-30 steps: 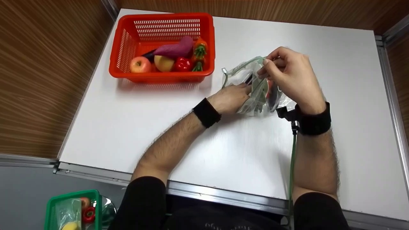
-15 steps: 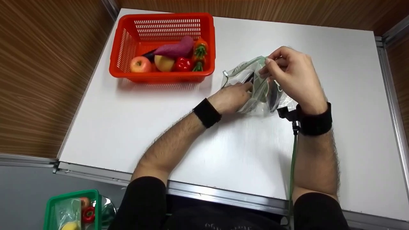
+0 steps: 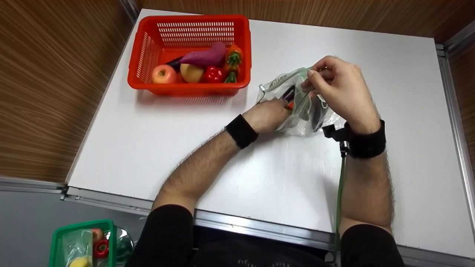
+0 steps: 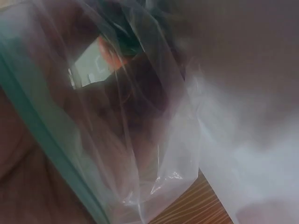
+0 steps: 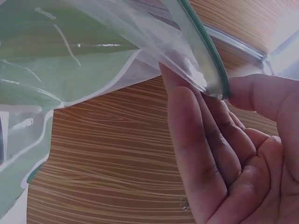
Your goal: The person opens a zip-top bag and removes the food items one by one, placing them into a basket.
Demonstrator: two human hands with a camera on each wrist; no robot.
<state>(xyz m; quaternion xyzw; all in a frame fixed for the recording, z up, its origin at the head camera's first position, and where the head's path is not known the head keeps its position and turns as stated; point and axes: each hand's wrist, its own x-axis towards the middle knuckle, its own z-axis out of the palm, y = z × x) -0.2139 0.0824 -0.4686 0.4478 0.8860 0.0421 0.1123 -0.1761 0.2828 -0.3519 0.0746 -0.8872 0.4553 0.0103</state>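
Note:
A clear zip bag (image 3: 301, 124) with a green zip strip stands on the white table. My right hand (image 3: 339, 83) pinches its zip edge (image 5: 212, 65) between thumb and fingers. My left hand (image 3: 269, 114) is inside the bag mouth, with the plastic in front of its fingers in the left wrist view. At its fingertips shows an orange thing (image 3: 290, 106); the left wrist view shows an orange thing with a dark green part (image 4: 122, 35) there. I cannot tell whether the left fingers grip it. A dark purple eggplant (image 3: 288, 92) lies just above these fingers in the bag.
A red basket (image 3: 189, 86) at the back left holds an apple (image 3: 164, 75), a purple sweet potato (image 3: 206, 56), a red pepper (image 3: 213, 74) and other produce. Below the table's front edge, a green basket (image 3: 55, 244) holds more produce. A green cable (image 3: 340, 185) hangs from the right wrist.
The left fingers have shifted slightly back toward the bag's mouth, and an orange thing now shows beside them. More of the eggplant is visible. The right hand keeps its pinch, almost still.

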